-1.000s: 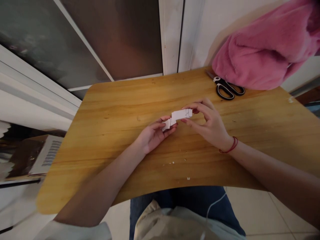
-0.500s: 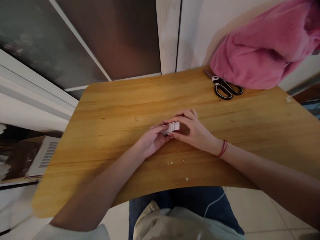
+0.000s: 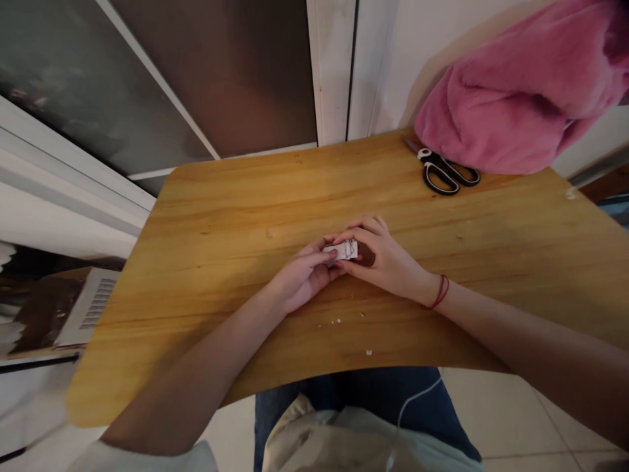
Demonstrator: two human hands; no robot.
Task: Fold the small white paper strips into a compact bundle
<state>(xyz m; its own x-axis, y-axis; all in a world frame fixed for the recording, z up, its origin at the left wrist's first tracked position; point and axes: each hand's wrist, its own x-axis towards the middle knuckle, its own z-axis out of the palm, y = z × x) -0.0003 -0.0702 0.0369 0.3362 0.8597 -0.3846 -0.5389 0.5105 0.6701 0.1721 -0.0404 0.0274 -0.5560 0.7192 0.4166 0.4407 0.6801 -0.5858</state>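
Note:
A small white block-like piece with dark lines near its right end is held between my two hands, just above the middle of the wooden table. My left hand grips its left part, with the thumb lying along the top. Around its right end, the thumb and fingers of my right hand close from the near and far sides. A red cord bracelet circles my right wrist. The underside of the white piece is hidden by fingers, and its exact kind is too small to tell.
Black-handled scissors lie at the back right of the wooden table, beside a pink plush cloth. Tiny white scraps are scattered near the front edge. A cardboard box stands left of the table.
The white piece has shifted slightly to the right and turned a little, showing more of its lined top. Both hands keep hold of it.

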